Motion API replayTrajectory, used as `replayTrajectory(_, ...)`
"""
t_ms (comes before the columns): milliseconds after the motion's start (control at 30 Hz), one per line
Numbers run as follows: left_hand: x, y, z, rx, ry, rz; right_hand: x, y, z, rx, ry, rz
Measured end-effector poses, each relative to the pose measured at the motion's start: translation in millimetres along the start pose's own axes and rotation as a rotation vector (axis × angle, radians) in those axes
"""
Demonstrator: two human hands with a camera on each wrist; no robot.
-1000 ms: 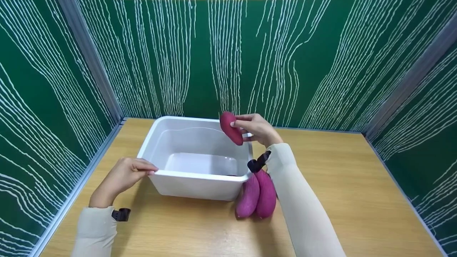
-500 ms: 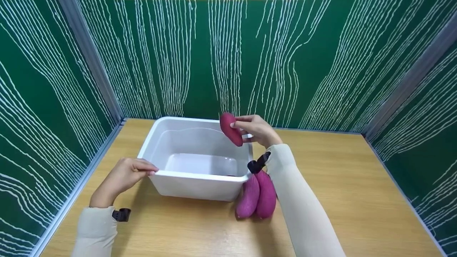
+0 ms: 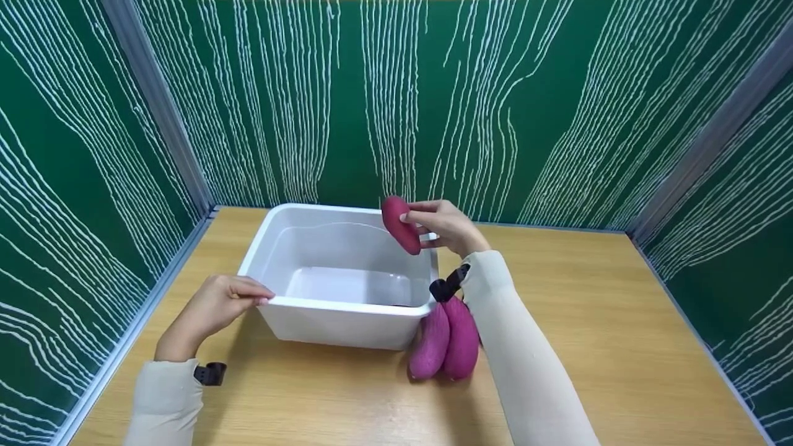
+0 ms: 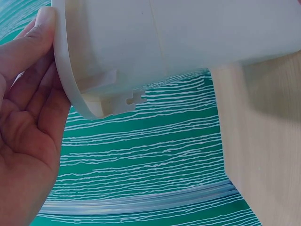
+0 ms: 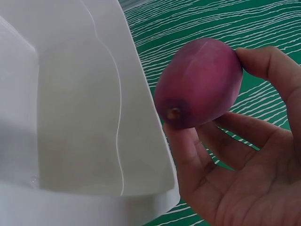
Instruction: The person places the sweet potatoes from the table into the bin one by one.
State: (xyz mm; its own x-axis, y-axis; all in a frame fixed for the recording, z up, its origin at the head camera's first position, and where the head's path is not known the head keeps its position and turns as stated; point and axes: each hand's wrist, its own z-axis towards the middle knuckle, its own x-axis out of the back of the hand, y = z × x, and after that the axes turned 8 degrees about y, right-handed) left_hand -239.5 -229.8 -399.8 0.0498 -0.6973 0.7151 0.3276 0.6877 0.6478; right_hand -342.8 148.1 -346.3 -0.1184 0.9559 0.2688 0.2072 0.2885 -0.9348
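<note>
My right hand [image 3: 447, 224] holds a reddish-purple sweet potato [image 3: 399, 224] between thumb and fingers, tilted above the right rear part of the white plastic tub [image 3: 344, 322]. In the right wrist view, the sweet potato [image 5: 202, 80] shows a small brown scar at its near end, beside the tub's wall. My left hand [image 3: 217, 306] pinches the tub's rim at its front left corner. The left wrist view has the thumb [image 4: 44, 23] against that rim. Two more purple sweet potatoes [image 3: 430, 347] lie side by side at the tub's front right corner, partly hidden by the right wrist.
Inside the tub a small dark red sliver shows just behind the front wall; the rest of it is hidden. The wooden table [image 3: 595, 322] extends to the right and in front. Green panels [image 3: 347, 124] with white wavy lines stand around its back and sides.
</note>
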Motion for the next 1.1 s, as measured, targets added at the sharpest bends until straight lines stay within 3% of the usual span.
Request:
replayTrajectory(633, 0.5, -0.6, -0.3, 0.026, -0.004, 0.003, 2.8, 6.7, 1.3, 0.020, -0.010, 0.019)
replayTrajectory(1100, -0.2, 0.0, 0.5, 0.084, -0.029, 0.004, 7.9, 7.2, 0.3, 0.031, -0.017, 0.031)
